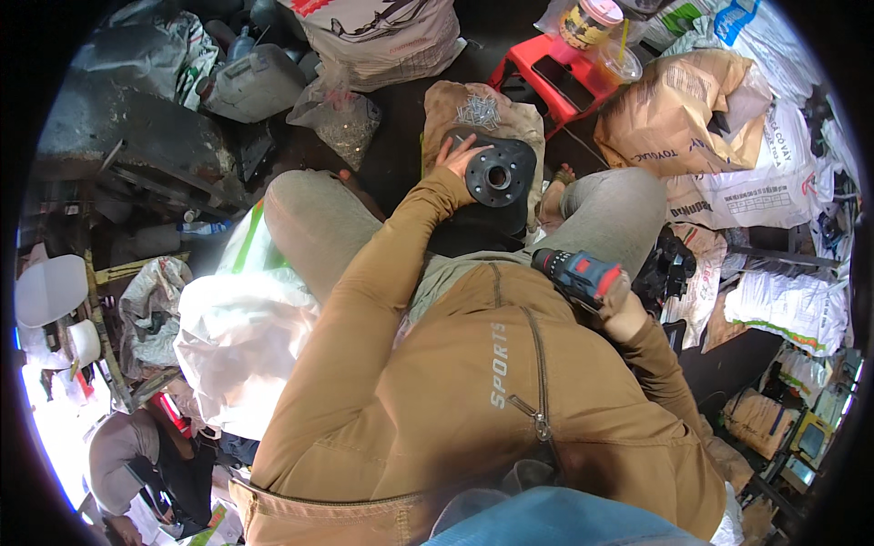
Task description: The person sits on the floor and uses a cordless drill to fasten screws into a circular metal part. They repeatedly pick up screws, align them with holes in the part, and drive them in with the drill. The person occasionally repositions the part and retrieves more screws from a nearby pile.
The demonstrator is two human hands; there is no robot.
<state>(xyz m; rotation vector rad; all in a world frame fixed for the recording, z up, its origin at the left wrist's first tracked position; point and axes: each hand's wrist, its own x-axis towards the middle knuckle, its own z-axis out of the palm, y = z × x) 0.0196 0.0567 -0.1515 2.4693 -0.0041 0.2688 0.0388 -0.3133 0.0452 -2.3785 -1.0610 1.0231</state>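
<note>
Between my knees is a black round plastic part (500,176) with a raised ring around a central hole and small holes about it. My left hand (458,159) grips its left edge, the fingers stretched over the side. More black plastic lies under it, partly hidden. A brown sack-like piece (442,102) spreads beneath, with a pile of silvery screws (479,110) at its far end. Close to my right thigh, my right hand (621,308) is closed on a cordless drill (583,271), blue and dark with a red part, its black chuck pointing left.
Beyond the screws, a red plastic stool (555,86) carries a phone (563,83) and drink cups (590,23). A clear bag of small parts (341,127) lies ahead on the left. Brown paper sacks (683,114) crowd the right; a white bag (237,350) is by my left leg.
</note>
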